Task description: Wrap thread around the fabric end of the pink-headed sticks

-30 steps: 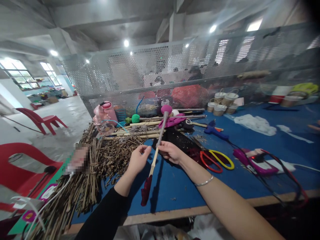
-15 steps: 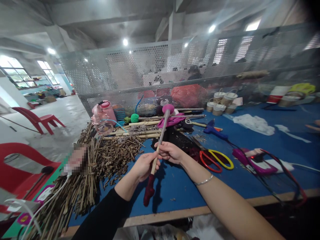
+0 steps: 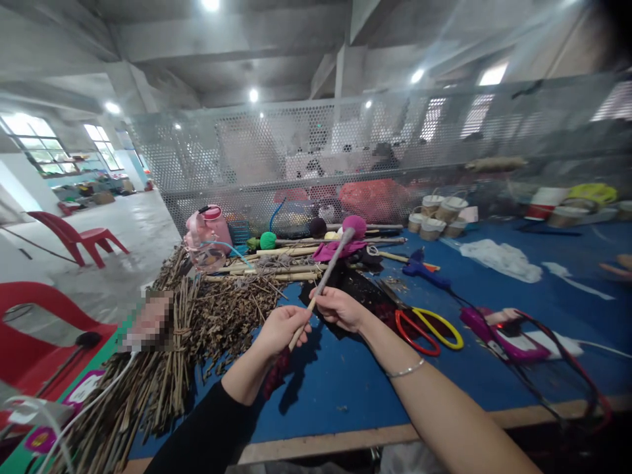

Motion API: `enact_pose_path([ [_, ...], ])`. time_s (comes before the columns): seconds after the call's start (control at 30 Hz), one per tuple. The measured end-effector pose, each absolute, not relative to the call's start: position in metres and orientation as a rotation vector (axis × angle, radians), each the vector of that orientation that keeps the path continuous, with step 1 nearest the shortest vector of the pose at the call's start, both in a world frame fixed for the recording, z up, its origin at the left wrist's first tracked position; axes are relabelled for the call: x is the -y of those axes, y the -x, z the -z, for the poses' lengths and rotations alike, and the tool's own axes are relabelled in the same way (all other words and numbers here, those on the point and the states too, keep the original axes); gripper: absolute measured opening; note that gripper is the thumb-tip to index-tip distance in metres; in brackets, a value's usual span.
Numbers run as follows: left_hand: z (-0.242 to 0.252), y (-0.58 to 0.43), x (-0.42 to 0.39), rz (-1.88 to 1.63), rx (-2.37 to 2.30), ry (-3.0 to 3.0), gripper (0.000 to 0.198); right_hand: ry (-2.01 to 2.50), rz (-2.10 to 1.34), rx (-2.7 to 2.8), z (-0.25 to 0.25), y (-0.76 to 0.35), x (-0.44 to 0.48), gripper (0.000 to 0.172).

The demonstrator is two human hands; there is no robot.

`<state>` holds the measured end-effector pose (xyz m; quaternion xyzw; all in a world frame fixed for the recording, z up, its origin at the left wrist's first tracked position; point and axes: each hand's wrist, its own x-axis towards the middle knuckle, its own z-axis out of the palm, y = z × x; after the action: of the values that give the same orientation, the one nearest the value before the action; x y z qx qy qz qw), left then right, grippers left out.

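Both hands hold a thin stick (image 3: 330, 266), slanted up and away from me over the table. Grey wrapping covers its far part, and bare pale wood shows between my hands. At the far end a pink ball (image 3: 354, 226) appears joined to it. A dark red fuzzy lump (image 3: 276, 374) is at the near end, partly hidden behind my left hand (image 3: 281, 332). That hand is closed round the bare lower part. Higher up, the fingertips of my right hand (image 3: 340, 308) pinch the stick near the edge of the grey wrapping. Beyond lies magenta cloth (image 3: 340, 250).
Scissors (image 3: 428, 329) with red and yellow handles lie right of my hands, near a blue glue gun (image 3: 427, 271) and a purple-white device (image 3: 503, 336) with cords. Dried stalks (image 3: 168, 355) are heaped left. A pink jug (image 3: 210, 230) and a perforated screen (image 3: 257, 151) stand behind.
The stick has turned and tilted: its pink-ball end has moved right, and its dark red end has shifted left and away behind my left hand. Both hands still grip it, slightly lower in the picture.
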<state>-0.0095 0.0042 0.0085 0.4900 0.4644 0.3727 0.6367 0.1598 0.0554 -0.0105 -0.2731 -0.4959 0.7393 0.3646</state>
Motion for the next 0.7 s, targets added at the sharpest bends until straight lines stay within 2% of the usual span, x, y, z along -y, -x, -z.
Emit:
enact_pose_path([
  [0.2,-0.006,0.008,-0.002,-0.803,-0.996,-0.877,0.033,0.76,-1.848,1.287,0.009,-0.158,-0.054,0.031],
  [0.4,0.002,0.004,-0.001,-0.938,-1.258,-1.228,0.033,0.924,-1.773,1.387,0.016,-0.155,-0.056,0.031],
  [0.7,-0.005,0.003,-0.003,-0.876,-0.937,-0.751,0.027,0.717,-1.987,1.162,0.013,-0.15,-0.055,0.038],
])
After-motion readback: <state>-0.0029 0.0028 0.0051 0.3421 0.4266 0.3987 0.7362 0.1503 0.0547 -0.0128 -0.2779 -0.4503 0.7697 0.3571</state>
